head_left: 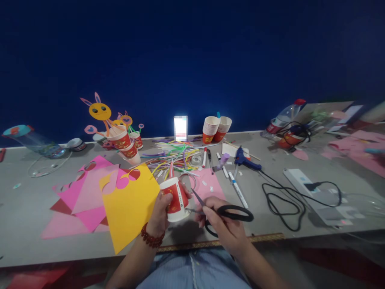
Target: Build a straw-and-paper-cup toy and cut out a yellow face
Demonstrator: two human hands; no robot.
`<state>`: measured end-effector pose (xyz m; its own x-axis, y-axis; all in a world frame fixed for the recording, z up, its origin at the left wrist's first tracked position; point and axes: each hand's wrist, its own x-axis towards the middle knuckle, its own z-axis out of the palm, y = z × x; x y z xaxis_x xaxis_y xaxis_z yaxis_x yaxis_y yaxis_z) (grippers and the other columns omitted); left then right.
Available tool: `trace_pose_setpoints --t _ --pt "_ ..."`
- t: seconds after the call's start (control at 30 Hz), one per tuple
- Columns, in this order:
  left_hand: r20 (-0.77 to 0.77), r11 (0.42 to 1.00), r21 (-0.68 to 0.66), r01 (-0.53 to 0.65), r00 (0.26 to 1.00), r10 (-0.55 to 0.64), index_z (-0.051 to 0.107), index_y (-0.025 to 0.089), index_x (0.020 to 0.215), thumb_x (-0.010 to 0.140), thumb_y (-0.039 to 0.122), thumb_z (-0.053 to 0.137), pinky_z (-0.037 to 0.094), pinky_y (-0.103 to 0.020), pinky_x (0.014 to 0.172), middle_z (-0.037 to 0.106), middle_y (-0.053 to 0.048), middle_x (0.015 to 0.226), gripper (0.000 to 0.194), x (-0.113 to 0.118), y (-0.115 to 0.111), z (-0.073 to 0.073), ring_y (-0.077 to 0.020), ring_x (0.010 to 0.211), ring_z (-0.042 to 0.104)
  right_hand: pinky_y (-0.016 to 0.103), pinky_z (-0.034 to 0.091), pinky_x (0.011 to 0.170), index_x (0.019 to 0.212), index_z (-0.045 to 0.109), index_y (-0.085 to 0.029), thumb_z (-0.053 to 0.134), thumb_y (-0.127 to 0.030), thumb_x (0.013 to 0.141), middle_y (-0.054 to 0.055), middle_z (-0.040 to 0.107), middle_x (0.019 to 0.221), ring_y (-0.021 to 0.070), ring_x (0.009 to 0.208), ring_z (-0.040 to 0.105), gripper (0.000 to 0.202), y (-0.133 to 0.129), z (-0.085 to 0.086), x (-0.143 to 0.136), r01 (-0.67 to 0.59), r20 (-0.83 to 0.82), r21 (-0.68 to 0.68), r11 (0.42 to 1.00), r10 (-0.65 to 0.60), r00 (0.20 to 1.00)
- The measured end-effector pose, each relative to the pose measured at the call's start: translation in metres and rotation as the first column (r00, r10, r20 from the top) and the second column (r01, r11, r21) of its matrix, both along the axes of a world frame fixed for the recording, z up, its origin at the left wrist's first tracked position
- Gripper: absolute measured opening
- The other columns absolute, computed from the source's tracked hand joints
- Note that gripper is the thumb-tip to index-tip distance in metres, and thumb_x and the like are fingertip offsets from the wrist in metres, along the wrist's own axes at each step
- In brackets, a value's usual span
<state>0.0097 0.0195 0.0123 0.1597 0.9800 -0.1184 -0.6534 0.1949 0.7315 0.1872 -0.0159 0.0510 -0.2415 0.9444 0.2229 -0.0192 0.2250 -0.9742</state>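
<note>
My left hand (161, 212) is wrapped round a red and white paper cup (175, 198), tilted, its white rim toward me. In my right hand (221, 220) is a pair of black-handled scissors (234, 212), gripped around the pivot rather than through the handle loops. The blades are spread apart, and the lower one reaches the cup's side near the rim. A pink piece (171, 169) stands up behind the cup. Pink paper (210, 184) with small scraps lies just beyond the scissors.
Yellow paper (129, 212) and pink sheets (93, 188) lie at left, before decorated cups (120, 138). Coloured pipe cleaners (177, 154) spread across the middle, near stacked cups (211, 128). Rightward are markers (238, 190), a blue glue gun (245, 160), its cord and a power strip (315, 196).
</note>
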Motion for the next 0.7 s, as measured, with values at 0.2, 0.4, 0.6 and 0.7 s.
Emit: trace_pose_setpoints --t 0.2,0.4,0.6,0.7 --pt "0.323 0.951 -0.306 0.036 0.944 0.068 0.068 0.013 0.104 0.078 0.041 0.075 0.058 -0.028 0.076 0.075 -0.008 0.093 0.038 0.005 0.003 0.0 -0.0186 0.083 0.071 0.023 0.053 0.047 0.092 0.067 -0.02 0.049 -0.038 0.101 0.003 0.07 0.067 0.0159 0.055 0.067 0.027 0.006 -0.015 -0.002 0.242 -0.206 -0.103 0.965 -0.258 0.944" --pt "0.437 0.898 -0.407 0.166 0.899 0.031 0.067 0.009 0.104 0.093 0.045 0.057 0.058 -0.026 0.074 0.074 -0.009 0.089 0.04 0.013 0.0 0.007 -0.0169 0.079 0.071 0.033 0.06 0.075 0.096 0.069 -0.023 0.061 -0.022 0.093 0.007 0.075 0.088 0.0208 0.082 0.072 0.009 0.018 -0.028 -0.013 0.217 0.165 0.466 0.858 -0.325 0.931" --pt "0.206 0.924 -0.378 0.062 0.978 0.018 0.067 0.013 0.113 0.087 0.056 0.063 0.054 -0.034 0.092 0.074 -0.01 0.104 0.05 0.021 -0.008 -0.006 -0.0224 0.097 0.07 0.029 0.058 0.071 0.097 0.066 -0.024 0.061 -0.007 0.087 0.005 0.074 0.086 0.019 0.075 0.071 0.02 0.024 -0.031 -0.01 0.273 0.195 0.609 0.745 -0.474 0.858" --pt "-0.181 0.969 -0.054 -0.239 0.957 0.226 0.053 0.026 0.136 0.082 0.056 0.069 0.043 -0.037 0.108 0.056 -0.008 0.142 0.063 0.007 -0.009 -0.015 -0.0258 0.13 0.054 0.028 0.056 0.07 0.097 0.066 -0.023 0.058 -0.012 0.09 0.006 0.072 0.088 0.0189 0.076 0.069 0.015 0.025 -0.023 0.0 0.278 0.262 0.496 0.822 -0.447 0.855"
